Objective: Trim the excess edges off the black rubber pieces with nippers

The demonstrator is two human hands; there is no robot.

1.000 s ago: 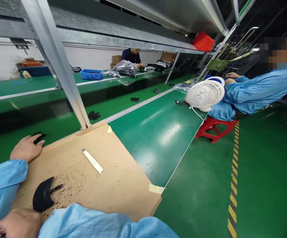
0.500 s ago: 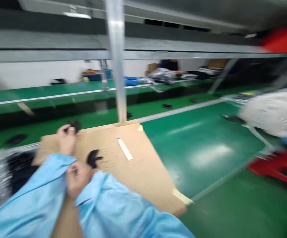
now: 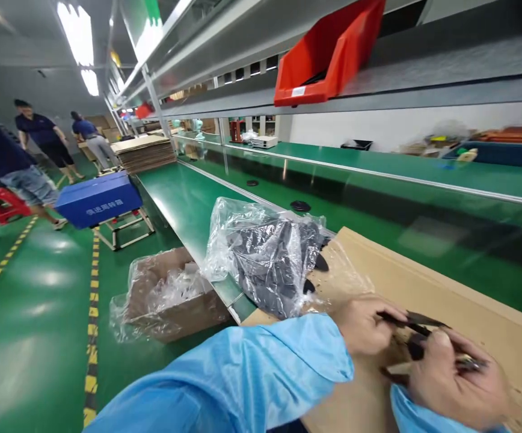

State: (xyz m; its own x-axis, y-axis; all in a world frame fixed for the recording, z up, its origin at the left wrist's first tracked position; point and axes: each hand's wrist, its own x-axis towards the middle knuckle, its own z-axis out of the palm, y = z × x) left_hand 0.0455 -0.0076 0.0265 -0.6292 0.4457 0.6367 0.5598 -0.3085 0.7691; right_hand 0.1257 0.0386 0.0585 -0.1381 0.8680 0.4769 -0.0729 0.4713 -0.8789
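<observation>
My left hand (image 3: 362, 325) pinches a thin black part (image 3: 417, 323) over the cardboard sheet (image 3: 423, 282), near its left edge. My right hand (image 3: 454, 379) is clenched on a small tool touching that part. A plastic bag (image 3: 265, 255) of black parts lies just left; bare cardboard extends right.

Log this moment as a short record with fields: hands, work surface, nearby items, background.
left hand: pinches a thin black part
right hand: holds a small tool against that part
surface: cardboard sheet on the green bench
nearby: clear bag of black parts; lined cardboard box on the floor
background: red bin on shelf; blue crate; people standing at far left
</observation>
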